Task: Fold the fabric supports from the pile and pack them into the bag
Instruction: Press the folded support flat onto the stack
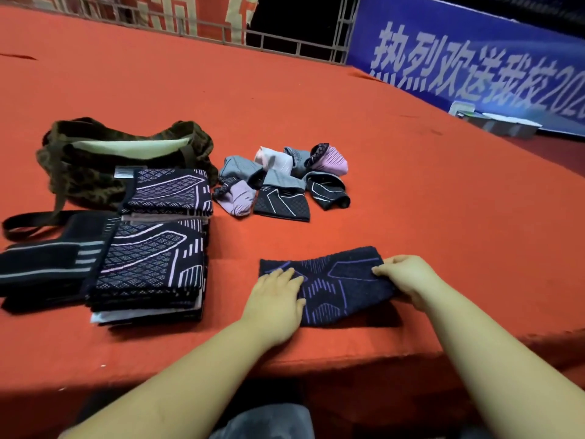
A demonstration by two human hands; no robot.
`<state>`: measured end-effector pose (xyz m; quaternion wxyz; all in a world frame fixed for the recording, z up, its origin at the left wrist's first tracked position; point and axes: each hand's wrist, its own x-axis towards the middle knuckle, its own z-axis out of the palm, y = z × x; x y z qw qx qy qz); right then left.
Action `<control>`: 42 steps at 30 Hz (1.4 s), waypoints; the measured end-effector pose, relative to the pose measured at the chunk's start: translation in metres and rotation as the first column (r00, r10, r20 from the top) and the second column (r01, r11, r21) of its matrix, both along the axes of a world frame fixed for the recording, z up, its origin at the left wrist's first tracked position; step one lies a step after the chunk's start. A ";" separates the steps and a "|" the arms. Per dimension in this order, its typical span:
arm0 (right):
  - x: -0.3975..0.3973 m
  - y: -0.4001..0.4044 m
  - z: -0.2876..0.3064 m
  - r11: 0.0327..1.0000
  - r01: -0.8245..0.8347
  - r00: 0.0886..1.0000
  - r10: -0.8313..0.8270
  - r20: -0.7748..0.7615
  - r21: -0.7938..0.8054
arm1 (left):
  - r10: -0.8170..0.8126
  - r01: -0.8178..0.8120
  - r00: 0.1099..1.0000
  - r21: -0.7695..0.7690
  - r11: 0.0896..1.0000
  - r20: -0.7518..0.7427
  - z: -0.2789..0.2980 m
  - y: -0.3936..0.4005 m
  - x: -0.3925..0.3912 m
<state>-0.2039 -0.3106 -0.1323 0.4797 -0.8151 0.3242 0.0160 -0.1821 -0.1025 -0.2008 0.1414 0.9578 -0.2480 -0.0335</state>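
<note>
A broad platform covered in orange-red carpet is stretching away from the viewer, its near edge dropping off just below the forearms. A grey metal railing is running along the far edge, with a red banner behind it on the left and a blue banner with large pale characters slanting down the right side; its text is running out of view at the right edge. A low grey object is sitting near the foot of that banner, too blurred to identify.

A dark navy knitted fabric support with purple line patterns is lying flat near the front edge. The left hand is pressing down on its left end with fingers spread and straight. The right hand is pinching the support's right end, fingers curled over the edge.

Farther back, a loose pile of grey, pink and black unfolded supports is lying in the middle of the carpet. To the left, a stack of folded dark patterned supports is sitting just in front of a camouflage-print fabric bag, whose mouth is gaping open onto a pale lining. The stack is hiding the bag's lower front. A black strap is trailing left toward the frame edge, beside a dark striped piece that is partly cut off.
</note>
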 end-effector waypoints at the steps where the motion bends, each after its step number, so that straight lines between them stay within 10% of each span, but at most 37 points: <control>1: 0.000 0.008 0.006 0.999 -0.018 1.000 0.018 0.021 0.033 | 0.058 -0.058 0.998 -0.036 0.998 0.004 -0.001 0.005 0.002; 12: 0.018 0.127 0.005 0.899 -0.330 0.938 0.346 0.007 -0.288 | 0.341 -0.361 0.931 -0.467 0.807 -0.131 -0.018 0.032 -0.003; 22: 0.021 0.142 -0.034 0.856 -0.485 0.874 0.483 -0.056 -0.179 | 0.303 -0.320 0.945 -0.560 0.764 -0.125 -0.022 0.040 -0.006; 30: 0.011 0.110 -0.036 0.558 -0.339 0.828 0.560 0.042 -0.757 | 0.327 -0.352 0.935 -0.471 0.809 -0.138 -0.015 0.036 -0.010; 37: 0.013 0.099 -0.062 0.427 -0.602 0.732 0.633 -0.252 -0.675 | 0.304 -0.322 0.947 -0.346 0.881 -0.106 -0.008 0.033 -0.014; 42: 0.010 0.093 -0.068 0.407 -0.642 0.703 0.650 -0.287 -0.650 | -0.005 0.005 1.000 0.024 1.000 -0.023 -0.001 0.025 -0.002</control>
